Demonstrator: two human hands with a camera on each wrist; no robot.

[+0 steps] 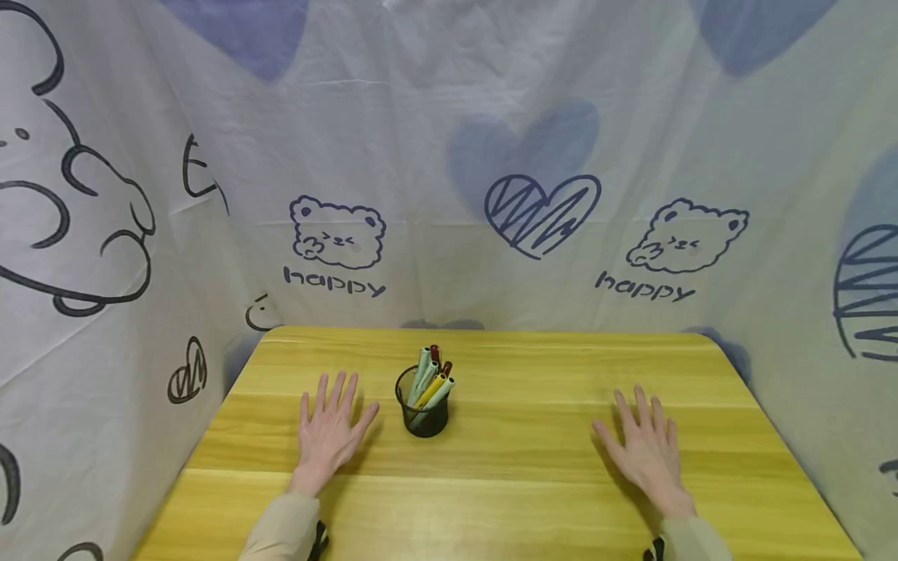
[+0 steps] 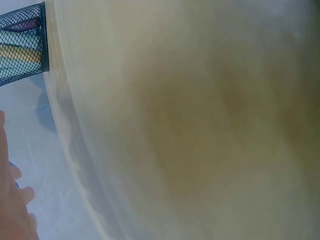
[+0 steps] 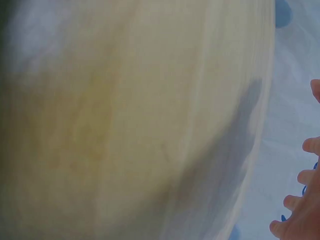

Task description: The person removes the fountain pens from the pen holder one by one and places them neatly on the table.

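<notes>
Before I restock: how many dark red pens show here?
2, both in the mesh cup: one red pen at the back, another to its right; more may be hidden.

In your right wrist view, the table [image 3: 150, 100] is filling most of the space, its pale grain running up and down. Toward the left the wood is blurring into yellow-brown and darkening at the border, with a whitish sheen [image 3: 37, 35] glowing above. A grey shadow [image 3: 215, 160] is slanting from the bottom up toward the table's right edge. Past that edge a pale cloth [image 3: 285, 60] is showing, bearing a blue patch [image 3: 283, 12] near the top. Your right hand [image 3: 302, 217] is appearing at the lower right, partly cut off, its fingertips [image 3: 291, 202] pointing left and standing apart. Blue lines [image 3: 304, 190] are peeking out between them.
</notes>
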